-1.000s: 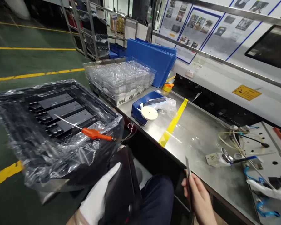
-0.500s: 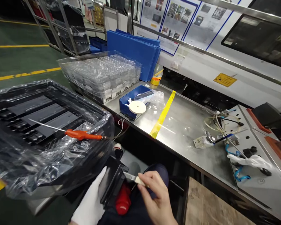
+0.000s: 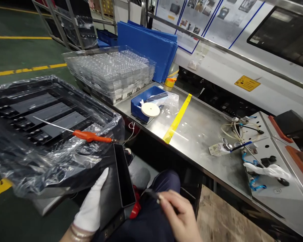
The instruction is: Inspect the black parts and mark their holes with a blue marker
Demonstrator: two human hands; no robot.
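Gripping a black housing (image 3: 118, 186) in the gloved left hand (image 3: 92, 205), palm flat on its outer wall, thumb up along the side. Housing sits over the lap, just below the bagged black tray (image 3: 40, 114). Long axis runs from the hand up toward the tray, open cavity facing right and up. Right hand (image 3: 180, 216), bare, pinches a thin dark tool (image 3: 151, 194) between fingertips, tip pointing left at the housing. Tool blurred, type unclear. Orange-handled probe (image 3: 91, 136) lies on the tray bag.
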